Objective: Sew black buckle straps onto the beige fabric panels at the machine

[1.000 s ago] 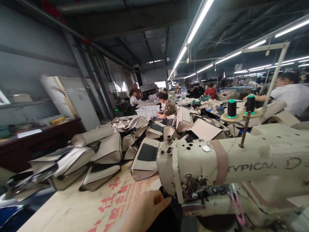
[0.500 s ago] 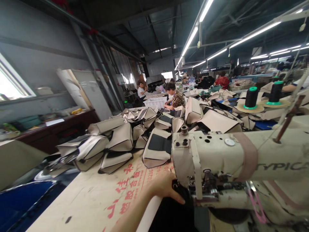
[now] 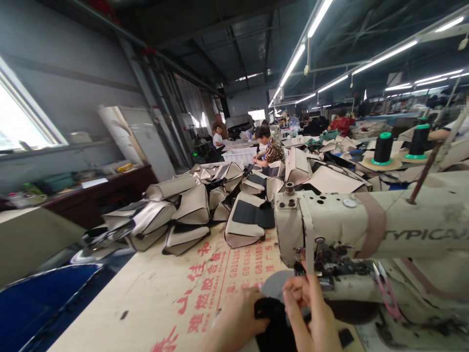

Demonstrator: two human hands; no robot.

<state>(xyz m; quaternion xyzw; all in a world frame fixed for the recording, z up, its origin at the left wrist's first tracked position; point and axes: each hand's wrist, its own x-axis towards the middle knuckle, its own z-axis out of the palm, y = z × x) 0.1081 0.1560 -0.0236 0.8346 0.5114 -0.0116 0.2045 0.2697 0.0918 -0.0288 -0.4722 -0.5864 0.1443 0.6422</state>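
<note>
My left hand (image 3: 240, 315) is closed on a black piece of material (image 3: 274, 325), its thumb lying over the edge. A grey rounded piece (image 3: 275, 282) shows just behind it, on the board side. My right hand (image 3: 309, 310) is right in front of the needle area of the sewing machine (image 3: 337, 220). Its fingers are curled together, with one fingertip raised toward the presser foot. Whatever they may pinch is hidden. The black piece lies between both hands, below the machine head.
Cream bags with black edging (image 3: 190, 205) are heaped behind the printed plywood board (image 3: 154, 288). Pink-handled snips (image 3: 387, 291) hang on the machine's front. Black thread spools (image 3: 382, 149) stand at right. A blue container (image 3: 44, 303) is at left. Several people work farther back.
My right hand has come into view beside the needle. My left hand has drawn lower and now grips the black piece. The grey piece has become visible. The view has shifted slightly.
</note>
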